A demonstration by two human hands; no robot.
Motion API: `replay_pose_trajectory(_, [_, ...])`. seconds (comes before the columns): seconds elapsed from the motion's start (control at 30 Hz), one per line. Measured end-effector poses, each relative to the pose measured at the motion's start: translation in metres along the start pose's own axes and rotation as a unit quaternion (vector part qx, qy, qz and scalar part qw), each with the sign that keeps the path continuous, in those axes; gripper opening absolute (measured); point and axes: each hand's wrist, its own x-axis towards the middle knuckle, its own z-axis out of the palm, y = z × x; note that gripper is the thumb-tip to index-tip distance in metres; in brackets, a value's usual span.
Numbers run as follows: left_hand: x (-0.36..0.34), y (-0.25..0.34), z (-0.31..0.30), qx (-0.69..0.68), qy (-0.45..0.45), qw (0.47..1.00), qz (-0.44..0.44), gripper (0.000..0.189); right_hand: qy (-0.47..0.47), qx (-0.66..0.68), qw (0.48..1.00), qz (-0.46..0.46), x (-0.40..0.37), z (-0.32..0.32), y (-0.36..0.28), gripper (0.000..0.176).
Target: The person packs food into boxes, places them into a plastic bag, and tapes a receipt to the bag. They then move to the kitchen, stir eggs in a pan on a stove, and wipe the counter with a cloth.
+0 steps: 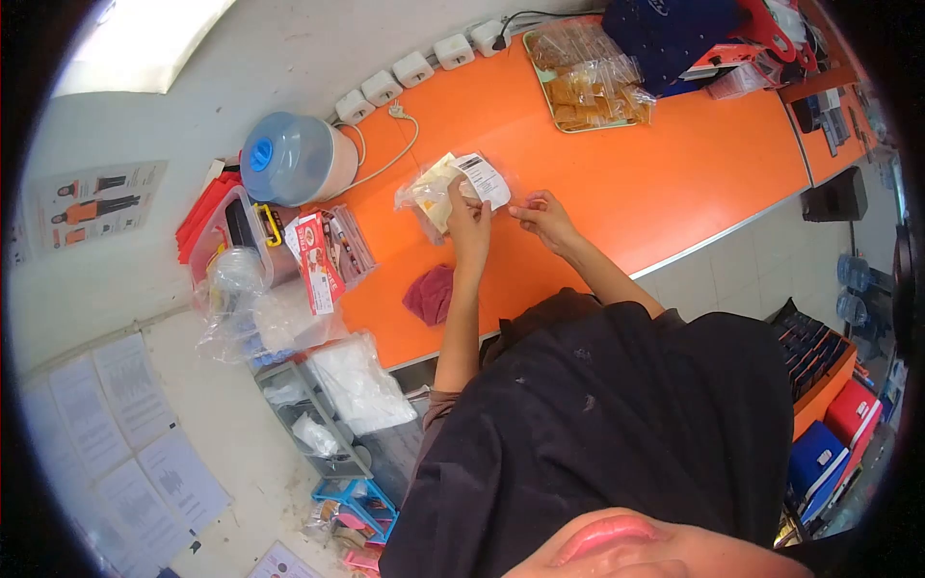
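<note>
Over the orange table, my left hand (pixel 469 220) is closed on a clear plastic packet (pixel 429 196) with pale yellowish contents. A white printed label (pixel 482 178) lies at the packet's upper right, beside my left fingers. My right hand (pixel 546 220) is just to the right of the packet, with its thumb and fingertips pinched together near the packet's edge. What sits between those fingertips is too small to make out. A dark red cloth (pixel 429 295) lies crumpled on the table, left of my left forearm.
The orange table (pixel 694 154) holds a tray (pixel 631 123) of brown-filled packets at the back. Wall sockets (pixel 414 69) with cords line the wall. On the left stand a blue-lidded container (pixel 289 159) and a clear box (pixel 220 231) of supplies. A white plastic bundle (pixel 361 383) lies near the front.
</note>
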Motion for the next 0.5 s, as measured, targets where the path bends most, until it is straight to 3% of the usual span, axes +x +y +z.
replay_pose_trajectory(0.03, [-0.001, 0.004, 0.000, -0.031, 0.010, 0.999, -0.011, 0.052, -0.023, 0.064, 0.996, 0.055, 0.000, -0.001, -0.001, 0.043])
replay_pose_trajectory(0.13, [-0.004, 0.012, 0.000, -0.023, 0.004, 1.000, 0.015, 0.051, -0.043, 0.105, 0.988, 0.106, -0.003, -0.004, -0.005, 0.050])
replay_pose_trajectory(0.23, [-0.003, 0.012, -0.002, -0.056, -0.066, 0.996, -0.021, 0.050, -0.064, 0.081, 0.991, 0.088, -0.003, -0.006, -0.001, 0.060])
replay_pose_trajectory(0.33, [0.009, 0.005, 0.006, -0.141, -0.062, 0.986, -0.056, 0.044, -0.043, -0.010, 0.998, 0.049, -0.003, -0.005, -0.001, 0.063])
replay_pose_trajectory(0.37, [0.016, -0.010, 0.007, -0.142, -0.059, 0.986, -0.059, 0.044, -0.044, -0.013, 0.998, 0.052, -0.003, -0.005, -0.002, 0.063])
replay_pose_trajectory(0.43, [0.026, -0.024, 0.006, 0.039, -0.047, 0.997, -0.048, 0.041, -0.076, -0.023, 0.995, 0.060, -0.003, -0.005, -0.004, 0.068])
replay_pose_trajectory(0.47, [0.026, -0.024, 0.007, 0.038, -0.046, 0.997, -0.050, 0.041, -0.076, -0.025, 0.995, 0.061, -0.003, -0.005, -0.006, 0.068])
replay_pose_trajectory(0.5, [0.027, -0.023, 0.010, -0.050, -0.034, 0.996, -0.062, 0.040, -0.072, -0.026, 0.995, 0.068, -0.003, -0.005, -0.008, 0.071])
